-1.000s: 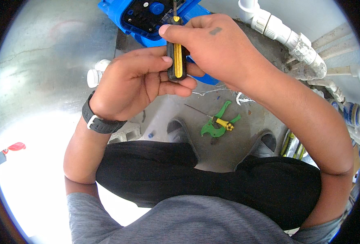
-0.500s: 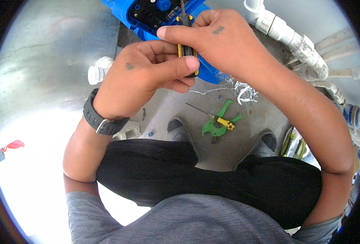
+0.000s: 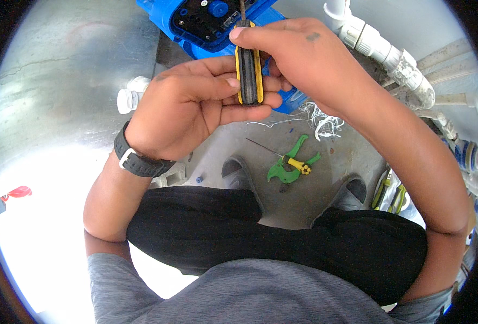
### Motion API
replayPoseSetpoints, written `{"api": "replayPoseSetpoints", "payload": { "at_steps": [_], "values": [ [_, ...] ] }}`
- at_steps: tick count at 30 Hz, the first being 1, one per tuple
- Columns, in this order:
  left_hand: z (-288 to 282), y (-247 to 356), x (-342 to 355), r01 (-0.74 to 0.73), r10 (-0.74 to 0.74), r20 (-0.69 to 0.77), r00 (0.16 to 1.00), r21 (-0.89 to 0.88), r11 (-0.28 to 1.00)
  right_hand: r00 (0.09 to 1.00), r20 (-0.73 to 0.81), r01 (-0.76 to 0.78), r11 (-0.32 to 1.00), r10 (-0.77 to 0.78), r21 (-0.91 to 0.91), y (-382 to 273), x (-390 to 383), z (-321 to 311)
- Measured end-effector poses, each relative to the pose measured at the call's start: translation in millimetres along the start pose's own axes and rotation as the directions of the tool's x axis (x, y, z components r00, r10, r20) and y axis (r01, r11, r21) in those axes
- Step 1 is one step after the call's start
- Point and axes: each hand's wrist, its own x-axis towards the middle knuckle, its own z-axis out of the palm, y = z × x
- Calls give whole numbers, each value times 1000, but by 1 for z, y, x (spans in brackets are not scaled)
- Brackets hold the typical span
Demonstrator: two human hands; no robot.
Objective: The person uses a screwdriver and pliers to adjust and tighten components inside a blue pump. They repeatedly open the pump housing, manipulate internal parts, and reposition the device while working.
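A screwdriver [image 3: 249, 75] with a black and yellow handle stands between my two hands, its shaft pointing away toward a blue housing [image 3: 169, 24]. My left hand [image 3: 195, 92] supports the handle, thumb on its near side and fingers behind it. From the right, my right hand [image 3: 298, 56] grips the handle's upper part, thumb near the collar. The housing has an open black inner panel [image 3: 198, 24] with a blue round knob [image 3: 217, 8] and small screws. The screwdriver's tip is out of the picture at the top.
On the floor lie green pipe cutters [image 3: 287, 174] and a yellow-handled screwdriver [image 3: 298, 163]. White tangled thread [image 3: 325, 123] is beside the blue housing. White pipes [image 3: 379, 46] run along the right wall; a white pipe end [image 3: 128, 101] sticks out at left. Green-handled pliers [image 3: 382, 191] lie at right.
My left fingers have loosened and spread beneath the screwdriver handle, baring more of it. My right hand has shifted slightly right, its thumb higher on the handle's upper end.
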Motion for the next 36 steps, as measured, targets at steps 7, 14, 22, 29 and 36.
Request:
{"api": "replayPoseSetpoints", "payload": {
  "at_steps": [7,14,22,29,36],
  "values": [
    [3,3,-2,58,-18,-142,990,286,956,998,-59,14,1000,-14,1,3,2,8],
    [13,6,-3,113,35,-255,966,542,833,994,-109,6,989,-22,-148,-3,3,8],
    [10,3,-3,31,25,-154,988,347,937,1000,-1,29,995,-29,-100,-4,0,1],
    [1,1,0,0,0,1,1000,158,987,977,20,215,974,-214,-74,7,3,0],
    [-3,2,2,5,-1,73,997,-52,999,999,-9,-47,994,48,95,0,-1,3]
  ]
}}
